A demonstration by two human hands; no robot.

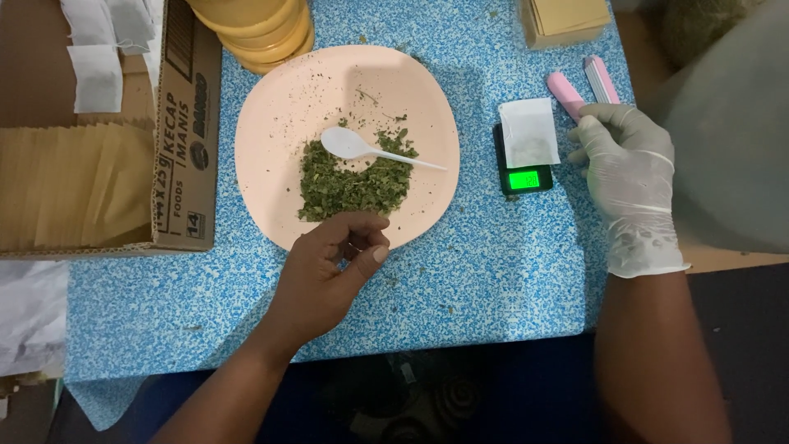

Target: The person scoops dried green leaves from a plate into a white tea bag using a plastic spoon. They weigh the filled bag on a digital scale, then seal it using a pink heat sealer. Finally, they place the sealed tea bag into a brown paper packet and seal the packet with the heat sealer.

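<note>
I am noting that my left hand (329,267) is curling its fingers (355,247) inward, hiding whatever they pinch. The scale (523,174) at three o'clock is lying mostly under a white pouch (529,131); its readout is too small to read. At twelve o'clock, the stacked yellow containers (259,29) are running off the frame.

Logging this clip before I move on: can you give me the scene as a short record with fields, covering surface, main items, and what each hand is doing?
surface: table with blue speckled cover
plate: pink plate holding dried green leaves and a white plastic spoon
scale: small black scale, green lit display, white paper sachet on top
left hand: left hand bare, fingers pinched together at the plate's near rim
right hand: right hand in a white glove, resting beside the scale
also there: cardboard box at left
</note>
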